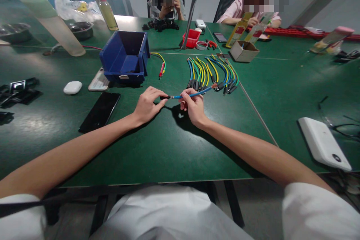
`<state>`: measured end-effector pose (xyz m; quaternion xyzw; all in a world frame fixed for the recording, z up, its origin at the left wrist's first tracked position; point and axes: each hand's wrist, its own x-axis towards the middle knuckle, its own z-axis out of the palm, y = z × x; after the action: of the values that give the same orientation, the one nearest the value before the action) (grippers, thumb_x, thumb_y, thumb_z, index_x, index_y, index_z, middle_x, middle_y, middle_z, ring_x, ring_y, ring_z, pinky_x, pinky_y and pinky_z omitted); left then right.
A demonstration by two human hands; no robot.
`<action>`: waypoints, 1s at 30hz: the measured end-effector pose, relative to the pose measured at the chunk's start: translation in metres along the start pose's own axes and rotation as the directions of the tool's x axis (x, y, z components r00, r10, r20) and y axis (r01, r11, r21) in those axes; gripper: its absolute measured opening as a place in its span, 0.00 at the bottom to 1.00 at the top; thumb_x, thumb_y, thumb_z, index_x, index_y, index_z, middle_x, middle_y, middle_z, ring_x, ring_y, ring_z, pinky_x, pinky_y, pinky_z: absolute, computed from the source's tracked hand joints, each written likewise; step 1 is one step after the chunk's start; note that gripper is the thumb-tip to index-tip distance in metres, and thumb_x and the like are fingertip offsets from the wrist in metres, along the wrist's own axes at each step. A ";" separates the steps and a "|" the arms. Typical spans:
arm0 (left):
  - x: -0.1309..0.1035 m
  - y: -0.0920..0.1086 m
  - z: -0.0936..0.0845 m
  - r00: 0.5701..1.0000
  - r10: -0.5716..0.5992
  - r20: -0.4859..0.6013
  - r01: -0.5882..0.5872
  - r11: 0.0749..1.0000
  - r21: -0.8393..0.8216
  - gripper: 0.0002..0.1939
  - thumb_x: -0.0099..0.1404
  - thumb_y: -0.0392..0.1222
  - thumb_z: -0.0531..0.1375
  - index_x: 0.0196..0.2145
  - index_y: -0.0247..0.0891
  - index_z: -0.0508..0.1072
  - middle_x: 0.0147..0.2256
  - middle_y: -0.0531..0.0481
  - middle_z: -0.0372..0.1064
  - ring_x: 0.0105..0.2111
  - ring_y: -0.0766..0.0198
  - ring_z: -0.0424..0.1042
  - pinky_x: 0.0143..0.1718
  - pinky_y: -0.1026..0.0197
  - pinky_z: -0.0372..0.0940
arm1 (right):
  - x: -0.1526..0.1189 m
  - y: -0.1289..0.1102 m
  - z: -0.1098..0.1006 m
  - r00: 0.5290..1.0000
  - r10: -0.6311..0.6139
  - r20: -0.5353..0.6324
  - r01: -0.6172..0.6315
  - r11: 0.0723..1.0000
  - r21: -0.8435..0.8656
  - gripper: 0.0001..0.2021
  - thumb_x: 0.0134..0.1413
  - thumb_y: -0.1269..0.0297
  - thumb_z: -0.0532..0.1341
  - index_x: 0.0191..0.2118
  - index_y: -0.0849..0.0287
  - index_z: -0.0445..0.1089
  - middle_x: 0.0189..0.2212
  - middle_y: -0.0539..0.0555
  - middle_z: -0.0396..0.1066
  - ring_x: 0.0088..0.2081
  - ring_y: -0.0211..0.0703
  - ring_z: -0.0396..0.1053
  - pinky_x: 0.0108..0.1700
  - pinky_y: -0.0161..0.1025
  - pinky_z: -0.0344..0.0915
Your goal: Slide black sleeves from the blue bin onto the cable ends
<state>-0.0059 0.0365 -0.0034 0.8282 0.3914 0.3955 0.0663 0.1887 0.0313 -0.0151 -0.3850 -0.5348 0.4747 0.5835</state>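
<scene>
My right hand (194,108) pinches a short blue wire (204,90), which points up and to the right and ends in bare copper strands. At the wire's other end is a small metal terminal (172,97). My left hand (147,105) holds a small black sleeve (164,98) between thumb and fingertips, right against that terminal. Whether the sleeve is around the terminal or only touching it, I cannot tell. Just beyond my right hand lie several yellow, green and blue wires (201,70) in rows, with black sleeves on their near ends.
A blue bin (123,60) stands left of the wires, with a black phone (100,111) nearer me. Farther back are a red box (192,38), red-handled pliers (211,44) and a cardboard box (244,51). A white device (323,142) lies at right. Two people sit across the table.
</scene>
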 end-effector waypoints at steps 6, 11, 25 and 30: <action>0.000 0.001 -0.001 1.000 -0.021 0.010 0.022 1.000 -0.008 0.06 0.64 0.39 0.60 0.38 0.37 0.76 0.37 0.47 0.75 0.40 0.59 0.71 0.45 0.54 0.66 | 0.000 -0.001 0.000 1.000 0.025 -0.004 -0.025 1.000 -0.010 0.11 0.56 0.55 0.60 0.30 0.56 0.64 0.21 0.45 0.67 0.17 0.31 0.63 0.18 0.29 0.55; 0.001 0.001 -0.001 1.000 -0.026 0.008 0.027 1.000 -0.017 0.06 0.64 0.39 0.60 0.38 0.37 0.76 0.37 0.47 0.75 0.40 0.60 0.71 0.45 0.55 0.66 | 0.000 0.000 0.000 1.000 0.019 0.007 -0.019 1.000 0.018 0.11 0.56 0.55 0.61 0.30 0.57 0.64 0.21 0.45 0.67 0.17 0.30 0.62 0.18 0.29 0.55; 0.000 0.003 -0.001 0.999 0.011 -0.040 -0.013 0.999 -0.047 0.05 0.64 0.39 0.61 0.36 0.37 0.76 0.36 0.48 0.76 0.38 0.62 0.71 0.43 0.57 0.67 | 0.001 0.003 0.000 0.998 0.056 0.017 -0.056 0.998 0.037 0.14 0.54 0.53 0.63 0.34 0.55 0.61 0.22 0.44 0.68 0.17 0.30 0.62 0.17 0.28 0.55; 0.000 0.004 -0.001 0.999 -0.005 -0.045 0.002 0.998 -0.062 0.05 0.64 0.40 0.61 0.36 0.38 0.76 0.35 0.48 0.76 0.37 0.62 0.72 0.43 0.56 0.67 | 0.001 0.003 0.001 0.998 0.068 -0.002 -0.068 0.997 0.038 0.15 0.53 0.52 0.64 0.33 0.54 0.58 0.22 0.44 0.68 0.17 0.30 0.62 0.17 0.28 0.55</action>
<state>-0.0046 0.0340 -0.0011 0.8159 0.3819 0.4260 0.0836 0.1874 0.0335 -0.0179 -0.3927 -0.5112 0.5038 0.5751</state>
